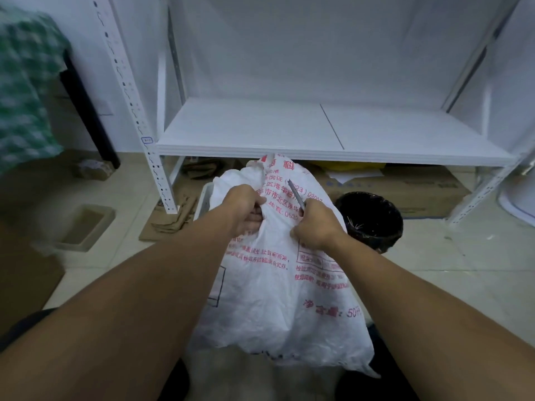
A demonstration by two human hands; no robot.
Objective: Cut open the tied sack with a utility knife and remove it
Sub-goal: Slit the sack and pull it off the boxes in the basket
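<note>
Both forearms are stretched forward and slightly inward from the lower corners of the view, so that the two hands meet over the upper part of the sack (278,285). The sack is white, crumpled, printed with red characters, and it is held up in front of the person, between the arms, above the tiled floor (463,270). Its top reaches just before the front edge of the white shelf (318,128).

The left hand (246,211) is closed around a bunch of the sack material near the top, with the fingers curled inward and the knuckles turned up. The right hand (315,224) is closed in a fist around the handle of the utility knife (296,195); the wrist is bent a little to the left. The grey blade part is pointed up and to the left, and it lies against the printed face of the sack, just beside the left hand. Whether the blade has entered the material cannot be told.

Behind the right hand, a black bin (370,221) is seen on the floor, near the sack. Flattened cardboard (173,218) lies on the floor at the left shelf leg.
</note>
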